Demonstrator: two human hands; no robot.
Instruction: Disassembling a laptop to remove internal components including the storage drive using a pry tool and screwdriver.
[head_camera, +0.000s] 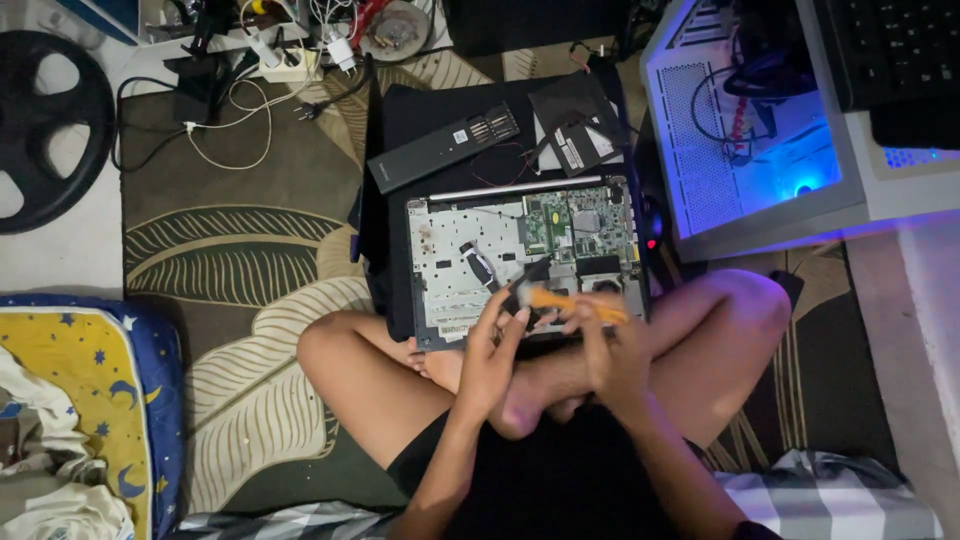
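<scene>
The opened laptop (525, 255) lies bottom-up on the leaf-patterned rug (250, 300), its cover off and the green board (575, 222) and silver frame exposed. It sits just in front of my crossed legs, its near edge touching or overlapping my feet.

Both hands meet over its near edge. My left hand (492, 350) pinches a small dark part (525, 280) between fingertips. My right hand (610, 345) is closed on an orange tool (575, 303), whose tip points left toward that part. The hands are close together, almost touching, directly above the laptop's lower middle; I cannot tell whether the dark part is free or attached to the machine.

Risks, as I judge them:
- The tool tip hovers low over bare circuitry. A slip could scratch the board or snag the thin red wire (500, 165) near the far edge.
- The pinch on the dark part looks light; dropped, it would fall among the components or onto the dark rug, where it would be hard to find.
- Light is dim, with only a blue glow from the computer case (740, 140) at the right, so fine detail is poorly seen.
- The bit set (445, 147) and loose black cover (575, 120) lie beyond the laptop, a long reach across the open board.
</scene>
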